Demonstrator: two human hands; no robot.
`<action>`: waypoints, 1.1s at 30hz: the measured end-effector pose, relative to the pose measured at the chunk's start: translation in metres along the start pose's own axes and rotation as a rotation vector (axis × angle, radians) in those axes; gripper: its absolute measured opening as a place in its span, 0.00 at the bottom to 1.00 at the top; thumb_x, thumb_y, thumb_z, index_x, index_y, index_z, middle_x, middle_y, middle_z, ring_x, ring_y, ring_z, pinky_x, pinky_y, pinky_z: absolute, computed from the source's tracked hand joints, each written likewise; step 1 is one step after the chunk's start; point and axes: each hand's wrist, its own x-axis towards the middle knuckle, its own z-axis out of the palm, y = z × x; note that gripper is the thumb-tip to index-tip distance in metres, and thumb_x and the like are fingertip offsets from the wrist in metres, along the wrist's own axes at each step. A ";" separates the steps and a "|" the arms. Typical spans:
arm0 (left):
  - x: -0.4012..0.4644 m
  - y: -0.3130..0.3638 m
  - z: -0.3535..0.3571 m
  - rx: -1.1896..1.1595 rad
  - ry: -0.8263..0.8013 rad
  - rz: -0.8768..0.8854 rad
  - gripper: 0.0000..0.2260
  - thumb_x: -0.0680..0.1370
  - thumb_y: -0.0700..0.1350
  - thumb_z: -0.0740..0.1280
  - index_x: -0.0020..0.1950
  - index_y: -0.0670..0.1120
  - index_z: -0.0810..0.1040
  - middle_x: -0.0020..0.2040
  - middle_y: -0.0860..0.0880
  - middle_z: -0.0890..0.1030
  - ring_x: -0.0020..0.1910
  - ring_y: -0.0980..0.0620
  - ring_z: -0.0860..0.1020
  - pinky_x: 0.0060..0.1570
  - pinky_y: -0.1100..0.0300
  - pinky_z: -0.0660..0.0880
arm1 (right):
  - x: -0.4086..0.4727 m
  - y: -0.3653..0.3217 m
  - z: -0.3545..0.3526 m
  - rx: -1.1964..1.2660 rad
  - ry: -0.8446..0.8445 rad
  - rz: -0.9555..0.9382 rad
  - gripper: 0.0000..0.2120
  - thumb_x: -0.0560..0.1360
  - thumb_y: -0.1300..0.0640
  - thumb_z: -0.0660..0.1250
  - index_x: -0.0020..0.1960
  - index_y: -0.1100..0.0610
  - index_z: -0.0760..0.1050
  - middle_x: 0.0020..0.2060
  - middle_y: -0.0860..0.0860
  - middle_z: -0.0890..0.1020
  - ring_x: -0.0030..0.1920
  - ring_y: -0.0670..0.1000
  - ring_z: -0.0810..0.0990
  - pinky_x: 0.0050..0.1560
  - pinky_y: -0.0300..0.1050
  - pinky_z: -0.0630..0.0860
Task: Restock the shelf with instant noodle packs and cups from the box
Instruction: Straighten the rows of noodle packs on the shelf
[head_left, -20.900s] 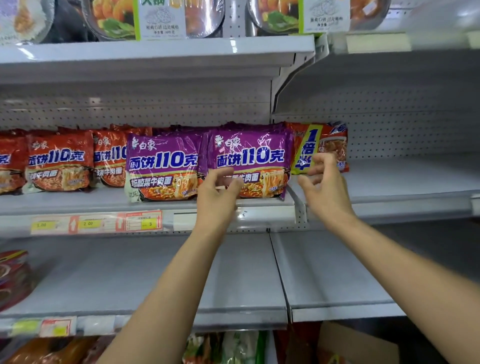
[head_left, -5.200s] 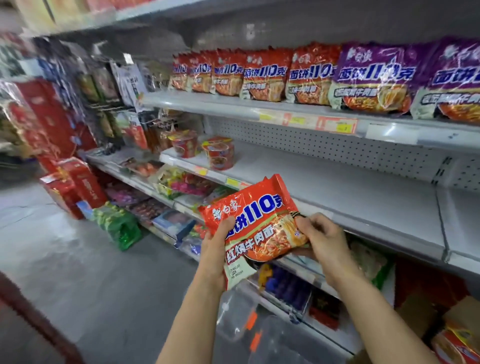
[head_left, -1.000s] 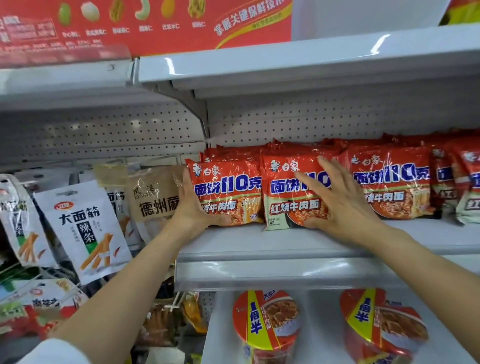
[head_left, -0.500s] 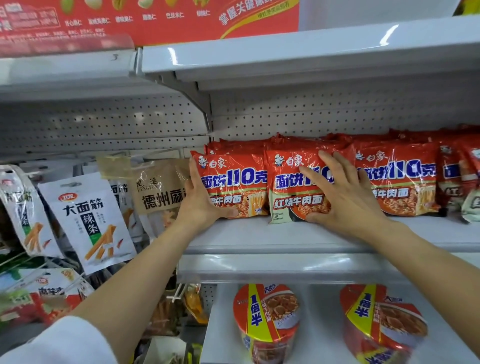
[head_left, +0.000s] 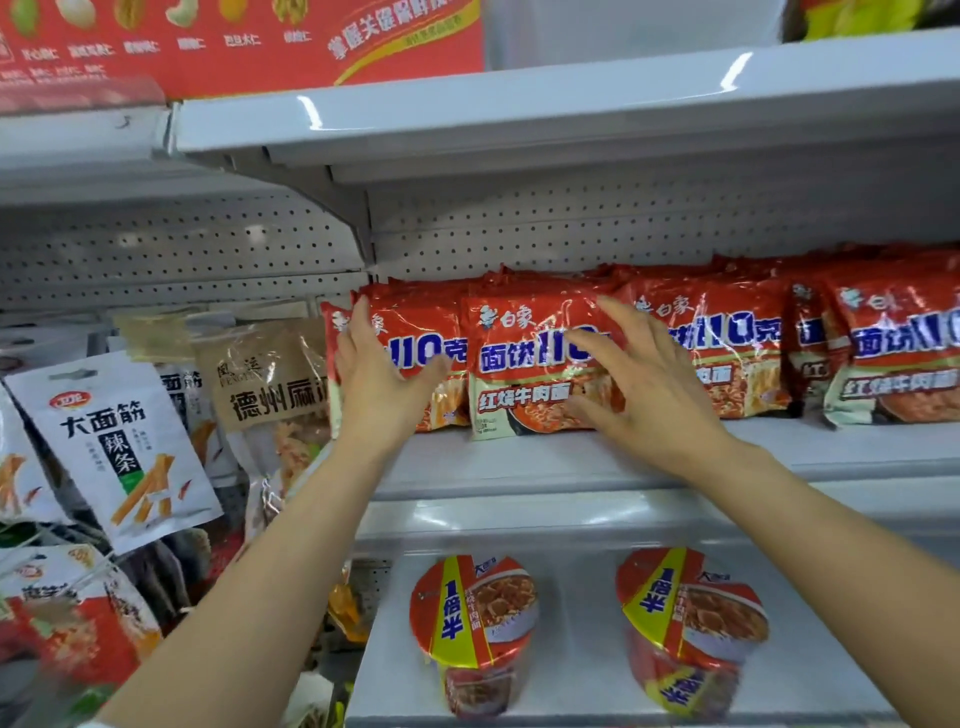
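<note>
Squaring up the row now: my left hand (head_left: 382, 379) lies flat, fingers straight, on the end red plastic noodle pack (head_left: 415, 358), my right hand (head_left: 639, 384) is spread over the next one (head_left: 524, 364), both upright on the white metal shelf (head_left: 571, 462). I'd push gently, so nothing crumples or tips.

A grey metal shelf (head_left: 597, 467) with a perforated back panel carries a row of red instant noodle packs (head_left: 530, 364) standing on edge, fronts outward, touching or overlapping one another — the row runs from the shelf's left end off to the right. On the lower shelf (head_left: 571, 665) stand two noodle cups (head_left: 475, 629), apart from each other — both tilted, lids facing forward.
</note>
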 end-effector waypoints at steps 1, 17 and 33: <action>-0.006 0.011 0.007 -0.042 -0.003 0.010 0.43 0.74 0.49 0.74 0.80 0.53 0.49 0.79 0.49 0.56 0.78 0.48 0.55 0.73 0.49 0.57 | -0.005 0.004 -0.002 0.027 0.042 -0.005 0.29 0.75 0.44 0.69 0.73 0.48 0.66 0.77 0.53 0.57 0.76 0.58 0.56 0.71 0.65 0.61; -0.192 0.145 0.137 -0.939 -0.324 -0.494 0.04 0.80 0.43 0.66 0.53 0.48 0.79 0.41 0.49 0.85 0.35 0.53 0.81 0.33 0.61 0.78 | -0.161 0.102 -0.085 0.575 0.382 0.324 0.06 0.76 0.61 0.68 0.53 0.54 0.79 0.55 0.49 0.76 0.57 0.45 0.75 0.53 0.37 0.72; -0.296 0.170 0.240 -1.005 -0.607 -0.813 0.05 0.79 0.44 0.66 0.53 0.48 0.81 0.40 0.50 0.84 0.34 0.55 0.79 0.36 0.61 0.75 | -0.302 0.195 -0.131 0.657 0.392 0.847 0.11 0.78 0.61 0.66 0.47 0.45 0.79 0.49 0.53 0.80 0.46 0.43 0.78 0.46 0.47 0.79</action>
